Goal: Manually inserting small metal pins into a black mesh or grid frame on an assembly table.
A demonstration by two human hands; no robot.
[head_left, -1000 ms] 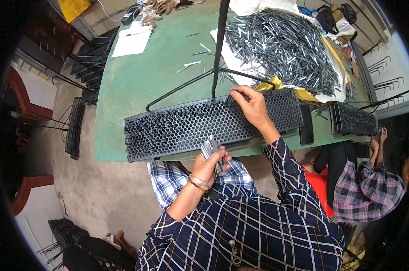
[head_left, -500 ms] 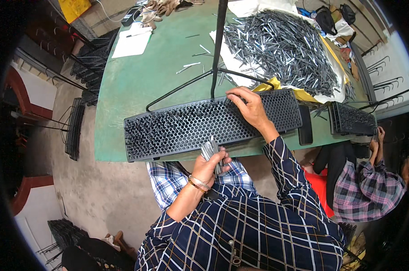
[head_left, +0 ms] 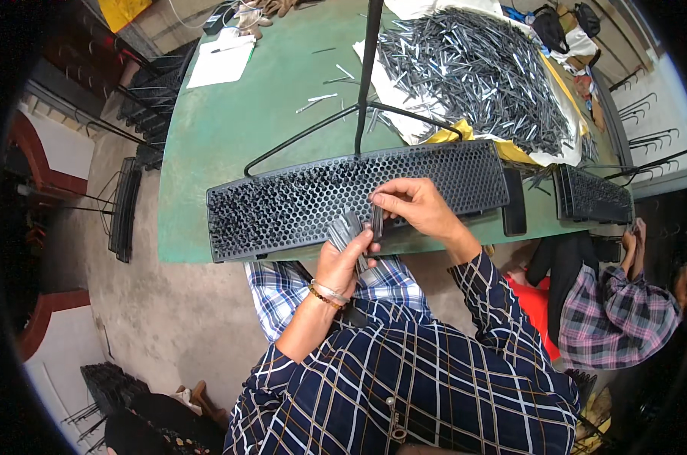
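A bundle of thin grey strips (head_left: 346,227) is gripped in my left hand (head_left: 337,269), just over the front edge of a long black perforated rack (head_left: 453,178). Close beside it, my right hand (head_left: 428,214) pinches thumb and forefinger at the top of a thin dark strip (head_left: 377,220) by the bundle. The rack lies across the table's near side. Many holes on its left part hold upright dark pieces, while its right part shows bare holes. My hands hide some of its front middle edge.
Black rods (head_left: 366,68) rise from the rack's back. Behind lies a big heap of grey strips (head_left: 472,83) on white and yellow sheeting. A dark flat slab (head_left: 514,201) adjoins the rack's right end. A co-worker (head_left: 624,311) handles another rack (head_left: 594,195) at right.
My right hand has come down and left from the rack's back edge to the bundle. The left hand, still holding the strips, has shifted slightly left.
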